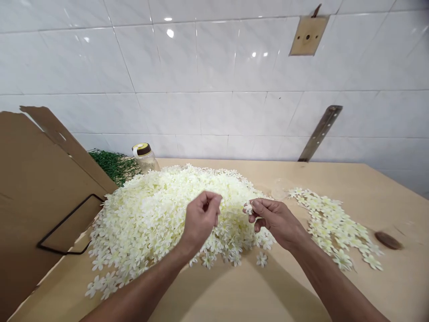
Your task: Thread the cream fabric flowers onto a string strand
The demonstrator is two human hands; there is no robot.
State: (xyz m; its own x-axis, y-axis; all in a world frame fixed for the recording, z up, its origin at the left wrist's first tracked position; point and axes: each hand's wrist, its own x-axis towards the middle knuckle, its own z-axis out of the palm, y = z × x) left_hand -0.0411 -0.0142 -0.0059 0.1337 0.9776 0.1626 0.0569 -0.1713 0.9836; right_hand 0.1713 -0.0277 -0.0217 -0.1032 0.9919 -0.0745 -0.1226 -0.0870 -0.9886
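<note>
My right hand (273, 219) pinches a small white artificial flower (248, 208) between thumb and fingertips. To its left, my left hand (203, 217) is closed, thumb pressed against the fingers; whatever it may hold is too small to make out. Both hands are raised in front of a large heap of pale white-yellow artificial flowers (150, 210) on the table. One loose flower (262, 259) lies on the wood below my right hand. Right of that hand, a smaller spread of flowers (331, 219) lies flat.
A cardboard box (43, 188) stands at the left, with a black wire frame (63, 252) against it. Behind the heap are green netting (114, 165) and a lidded bottle (145, 158). A brown oval object (389, 240) lies right; a metal strip (320, 134) leans on the tiled wall.
</note>
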